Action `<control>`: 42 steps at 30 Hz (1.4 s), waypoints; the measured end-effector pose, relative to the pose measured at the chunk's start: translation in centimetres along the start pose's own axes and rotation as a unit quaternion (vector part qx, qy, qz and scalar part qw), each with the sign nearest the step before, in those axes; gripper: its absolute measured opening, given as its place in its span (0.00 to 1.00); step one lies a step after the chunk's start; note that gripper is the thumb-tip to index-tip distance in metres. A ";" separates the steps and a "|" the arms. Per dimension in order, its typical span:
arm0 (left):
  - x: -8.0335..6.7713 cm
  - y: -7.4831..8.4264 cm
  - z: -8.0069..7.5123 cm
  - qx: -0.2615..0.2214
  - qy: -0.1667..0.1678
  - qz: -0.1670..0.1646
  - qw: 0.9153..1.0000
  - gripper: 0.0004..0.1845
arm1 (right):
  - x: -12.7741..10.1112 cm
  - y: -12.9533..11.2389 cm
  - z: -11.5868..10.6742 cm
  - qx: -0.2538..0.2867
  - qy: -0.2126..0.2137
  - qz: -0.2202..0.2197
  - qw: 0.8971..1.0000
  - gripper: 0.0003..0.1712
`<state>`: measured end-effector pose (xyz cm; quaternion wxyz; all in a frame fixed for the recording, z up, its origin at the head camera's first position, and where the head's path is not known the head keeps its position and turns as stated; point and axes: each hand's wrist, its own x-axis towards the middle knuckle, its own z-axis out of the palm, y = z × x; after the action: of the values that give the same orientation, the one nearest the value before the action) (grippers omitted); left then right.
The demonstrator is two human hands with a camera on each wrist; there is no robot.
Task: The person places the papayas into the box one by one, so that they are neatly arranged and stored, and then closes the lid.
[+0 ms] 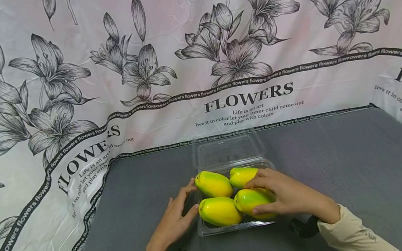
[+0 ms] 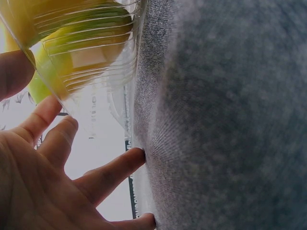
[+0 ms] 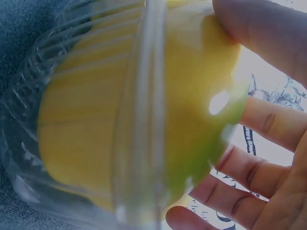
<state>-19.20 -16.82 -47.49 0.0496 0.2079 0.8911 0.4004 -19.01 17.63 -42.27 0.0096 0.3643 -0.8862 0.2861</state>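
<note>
A clear plastic clamshell box (image 1: 239, 227) sits on the grey table (image 1: 354, 170) with its lid (image 1: 227, 150) folded back. Inside lie several yellow-green fruits: back left (image 1: 213, 184), back right (image 1: 242, 175), front left (image 1: 219, 211) and front right (image 1: 247, 198). My right hand (image 1: 255, 196) wraps its thumb and fingers round the front right fruit (image 3: 120, 120), seen through the box wall (image 3: 29, 110). With its fingers spread, my left hand (image 1: 191, 196) lies against the box's left side (image 2: 96, 57), fingertips touching the table (image 2: 230, 120).
A white cloth printed with grey flowers and "FLOWERS" (image 1: 248, 97) rises behind the table and along both sides. Bare grey surface spreads to the left and right of the box. Both sleeves (image 1: 349, 234) are at the near edge.
</note>
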 end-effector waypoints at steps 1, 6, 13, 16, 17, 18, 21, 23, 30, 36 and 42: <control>0.0 0.0 0.0 0.000 0.000 0.000 1.000 0.26 | 0.0 0.0 0.0 0.001 0.000 0.000 1.000 0.29; -0.1 0.0 -0.1 0.001 -0.001 0.001 1.000 0.26 | 0.0 0.1 0.0 0.006 0.001 0.003 1.000 0.29; -0.1 0.0 -0.1 0.005 0.000 0.003 1.000 0.26 | -0.1 0.1 0.0 0.008 0.001 0.002 1.000 0.29; -0.1 0.0 -0.1 0.005 0.000 0.005 1.000 0.26 | -0.2 0.2 -0.1 0.010 0.002 0.007 1.000 0.30; -0.1 0.0 -0.1 0.006 0.000 0.006 1.000 0.26 | -0.2 0.2 -0.2 0.011 0.002 0.009 1.000 0.29; -0.1 0.0 -0.1 0.006 0.000 0.007 1.000 0.26 | -0.2 0.3 -0.2 0.012 0.004 0.011 1.000 0.29; -0.1 -0.1 -0.1 0.004 0.001 0.010 1.000 0.26 | -0.3 0.4 -0.4 0.021 0.013 0.014 1.000 0.28; -0.1 -0.1 -0.1 0.004 0.000 0.010 1.000 0.26 | -0.4 0.6 -0.7 0.026 0.021 0.014 0.999 0.27; -0.2 -0.3 0.1 0.002 0.002 0.010 1.000 0.26 | -0.7 0.8 -1.7 0.032 0.029 0.032 0.999 0.24; -0.1 -0.3 0.0 0.004 0.004 0.013 1.000 0.26 | -1.0 1.2 -2.3 0.022 0.046 0.026 0.998 0.23; -0.1 -0.2 0.0 0.004 0.002 0.012 1.000 0.26 | -1.3 2.0 -3.0 0.011 0.054 0.048 0.997 0.23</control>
<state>-19.14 -16.97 -47.65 0.0417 0.2178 0.8903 0.3978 -19.95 21.14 -41.01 0.0395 0.3056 -0.8977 0.3149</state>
